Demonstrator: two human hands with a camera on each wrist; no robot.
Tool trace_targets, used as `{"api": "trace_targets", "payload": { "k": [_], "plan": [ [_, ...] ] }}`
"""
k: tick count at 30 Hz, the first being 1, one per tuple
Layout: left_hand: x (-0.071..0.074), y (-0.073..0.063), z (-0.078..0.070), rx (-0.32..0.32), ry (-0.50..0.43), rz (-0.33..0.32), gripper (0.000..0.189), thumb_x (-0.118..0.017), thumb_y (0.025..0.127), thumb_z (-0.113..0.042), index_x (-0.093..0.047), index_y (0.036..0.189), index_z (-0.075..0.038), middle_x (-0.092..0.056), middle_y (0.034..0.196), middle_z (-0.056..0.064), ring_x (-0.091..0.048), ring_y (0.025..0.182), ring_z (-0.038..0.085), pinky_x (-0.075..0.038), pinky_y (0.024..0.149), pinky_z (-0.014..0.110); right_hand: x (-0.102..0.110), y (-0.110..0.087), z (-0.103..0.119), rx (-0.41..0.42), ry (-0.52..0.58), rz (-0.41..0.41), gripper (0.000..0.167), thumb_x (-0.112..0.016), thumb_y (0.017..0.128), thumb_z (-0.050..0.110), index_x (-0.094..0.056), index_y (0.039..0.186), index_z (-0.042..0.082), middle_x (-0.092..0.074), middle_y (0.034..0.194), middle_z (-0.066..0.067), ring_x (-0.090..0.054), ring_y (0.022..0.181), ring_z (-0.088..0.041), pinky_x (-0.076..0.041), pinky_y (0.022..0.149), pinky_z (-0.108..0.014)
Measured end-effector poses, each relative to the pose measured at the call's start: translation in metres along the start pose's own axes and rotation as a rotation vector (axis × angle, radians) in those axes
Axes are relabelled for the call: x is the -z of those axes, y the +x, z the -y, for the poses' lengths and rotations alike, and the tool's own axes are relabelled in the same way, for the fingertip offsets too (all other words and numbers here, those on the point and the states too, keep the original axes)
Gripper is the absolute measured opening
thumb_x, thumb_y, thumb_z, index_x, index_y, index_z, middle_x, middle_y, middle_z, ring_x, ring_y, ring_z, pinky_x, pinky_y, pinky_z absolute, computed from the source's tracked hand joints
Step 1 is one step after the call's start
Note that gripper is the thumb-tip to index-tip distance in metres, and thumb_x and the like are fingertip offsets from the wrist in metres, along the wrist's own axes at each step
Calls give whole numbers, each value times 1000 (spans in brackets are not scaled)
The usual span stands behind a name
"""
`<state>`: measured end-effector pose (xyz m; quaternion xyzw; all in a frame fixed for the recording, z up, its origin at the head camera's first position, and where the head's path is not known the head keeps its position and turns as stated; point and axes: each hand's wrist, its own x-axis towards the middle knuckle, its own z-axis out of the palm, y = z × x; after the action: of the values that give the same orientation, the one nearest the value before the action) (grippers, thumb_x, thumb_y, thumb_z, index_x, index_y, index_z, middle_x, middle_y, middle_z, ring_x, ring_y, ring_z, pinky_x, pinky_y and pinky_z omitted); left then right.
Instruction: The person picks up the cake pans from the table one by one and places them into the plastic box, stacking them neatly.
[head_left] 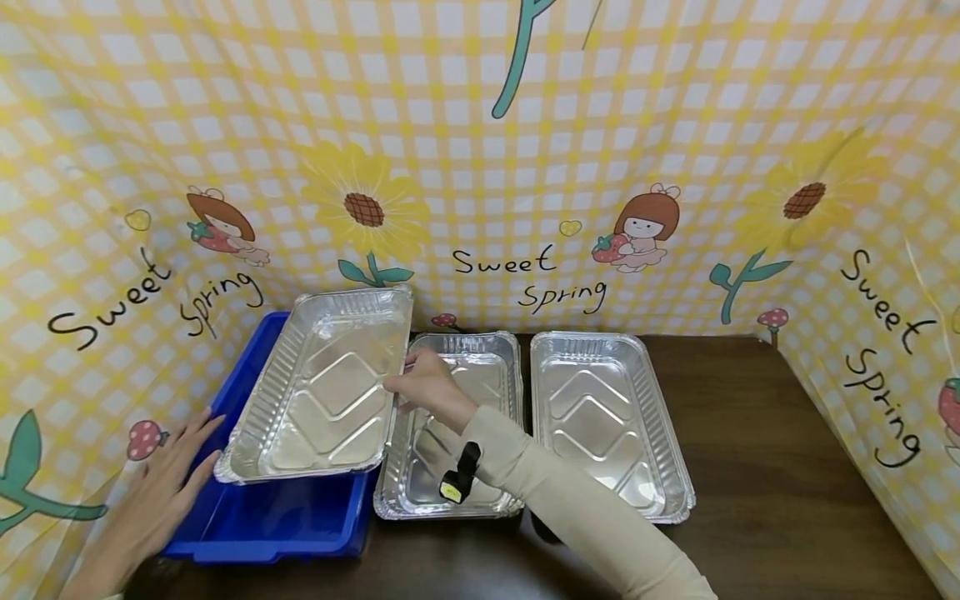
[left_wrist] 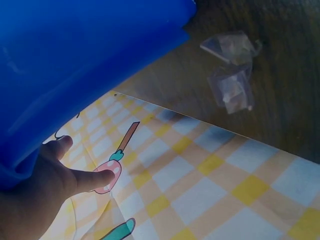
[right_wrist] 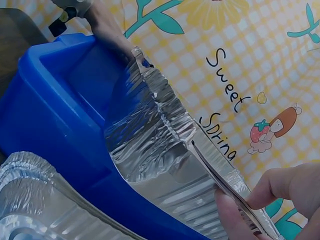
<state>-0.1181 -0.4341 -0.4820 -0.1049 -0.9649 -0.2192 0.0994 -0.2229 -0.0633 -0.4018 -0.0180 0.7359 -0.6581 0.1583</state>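
Foil tray [head_left: 330, 383] pinched by its rim between thumb and fingers, the right hand [head_left: 433, 387] holds it aslant above the blue bin [head_left: 270, 550]; the left hand [head_left: 163, 483], fingers straight, is at the bin's left edge. Brown table [head_left: 757, 458] beneath, checked cloth [head_left: 480, 192] behind; a sleeve [head_left: 585, 492] partly hides two more trays [head_left: 422, 483].

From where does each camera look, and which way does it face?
Head: worn on the head, looks forward and down at a held foil tray and blue bin; left hand, right hand and sleeve show.
Left wrist: worn there, looks past the bin at table and checked cloth; part of left hand shows.
Right wrist: worn there, looks at the tray's outside; pinching right fingers and left forearm show.
Head and right wrist share tray and bin.
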Motion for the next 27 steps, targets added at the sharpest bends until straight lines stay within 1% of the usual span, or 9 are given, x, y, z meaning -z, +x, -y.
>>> {"api": "trace_targets", "payload": {
  "k": [4,8,11,13,15,18,20,23,27],
  "plan": [
    [0,-1,3,-45,0,-22,54,-44,113,-18,-33,166,-10,-21,174,19,-9,159,50,3,112,84,-8,3,0,-6,12,-22,27,-73,88,-4,-54,107,-4,-60,90,-7,-64,67,-16,-60,55,-27],
    [-1,-2,6,-78,3,-36,55,-42,112,-14,-31,167,-12,-20,175,15,-10,159,50,1,113,83,-15,5,1,3,7,-42,28,-73,86,-4,-55,107,-5,-60,85,-6,-66,61,-17,-60,54,-27],
    [-1,-3,7,-81,3,-36,56,-40,112,-11,-31,167,-11,-19,175,15,-9,159,48,2,115,82,-20,6,1,8,3,-45,28,-73,85,-5,-57,108,-6,-60,83,-4,-67,57,-19,-60,53,-27],
    [-2,-4,7,-89,5,-42,55,-37,112,-8,-31,166,-9,-21,175,16,-8,161,43,2,119,77,-22,6,0,6,-1,-49,28,-73,84,-5,-56,107,-4,-58,82,-4,-67,55,-20,-60,53,-27],
    [-2,-4,7,-87,6,-42,55,-34,112,-8,-30,167,-9,-20,175,16,-7,162,40,3,122,72,-23,6,0,5,-1,-53,29,-73,84,-5,-56,106,-3,-56,82,-3,-67,54,-19,-60,53,-27],
    [-2,-5,8,-80,4,-40,54,-32,112,-7,-30,167,-8,-21,174,20,-8,161,42,4,124,68,-24,6,1,8,-13,-56,26,-73,84,-4,-56,104,-2,-55,81,-2,-67,54,-20,-59,52,-27],
    [-2,-5,8,-67,1,-32,54,-31,113,-8,-29,167,-8,-21,174,21,-9,160,48,5,123,70,-24,7,3,10,-22,-54,23,-73,84,-4,-57,101,-2,-55,80,-2,-68,54,-22,-59,52,-27],
    [-2,-5,7,-65,2,-29,53,-29,114,-9,-28,167,-7,-20,173,22,-8,159,49,6,123,68,-24,7,4,8,-28,-51,20,-73,84,-4,-57,97,-1,-55,79,-3,-70,55,-25,-59,51,-27],
    [-1,-3,8,-60,-33,-21,51,-28,116,-12,-30,166,-5,-22,172,26,-8,159,51,7,125,63,-25,8,5,-2,-31,-61,25,-74,84,-4,-56,100,-1,-56,86,-7,-73,59,-30,-59,51,-27]
  ]
}}
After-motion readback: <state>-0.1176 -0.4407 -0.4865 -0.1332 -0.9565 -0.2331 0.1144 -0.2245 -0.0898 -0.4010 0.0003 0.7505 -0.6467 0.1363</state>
